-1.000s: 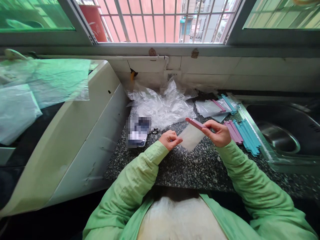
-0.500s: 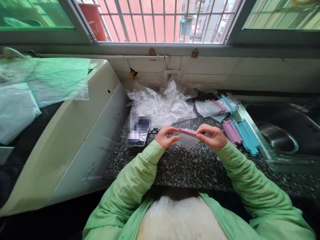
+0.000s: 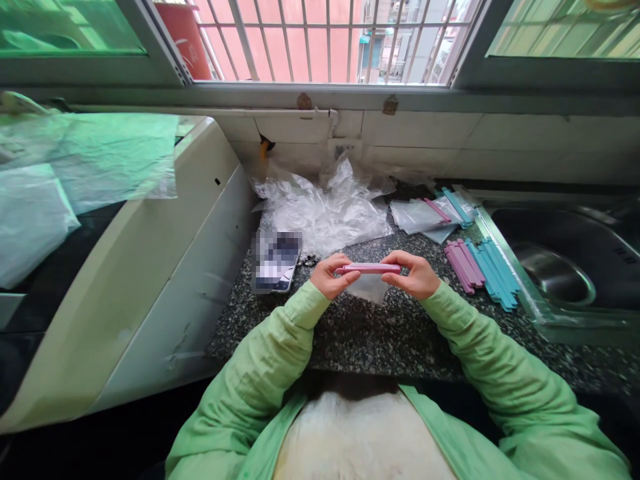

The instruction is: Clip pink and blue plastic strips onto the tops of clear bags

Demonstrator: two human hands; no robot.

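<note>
A pink plastic clip stick (image 3: 371, 269) lies level between my two hands above the speckled granite counter (image 3: 380, 333). My left hand (image 3: 327, 275) pinches its left end and my right hand (image 3: 413, 275) pinches its right end. A small clear plastic bag (image 3: 369, 288) hangs below the stick, between my hands. To the right lie a row of pink sticks (image 3: 463, 263) and blue sticks (image 3: 493, 268).
A crumpled heap of clear plastic (image 3: 325, 210) lies at the back of the counter, with a phone (image 3: 276, 261) to its left. Small bags with sticks (image 3: 430, 213) sit at the back right. A steel sink (image 3: 560, 267) is at the right, a white appliance (image 3: 150, 267) at the left.
The pink stick was tilted in my right hand alone; my left hand has let go of the bag's corner and taken the stick's left end, and the stick now lies level.
</note>
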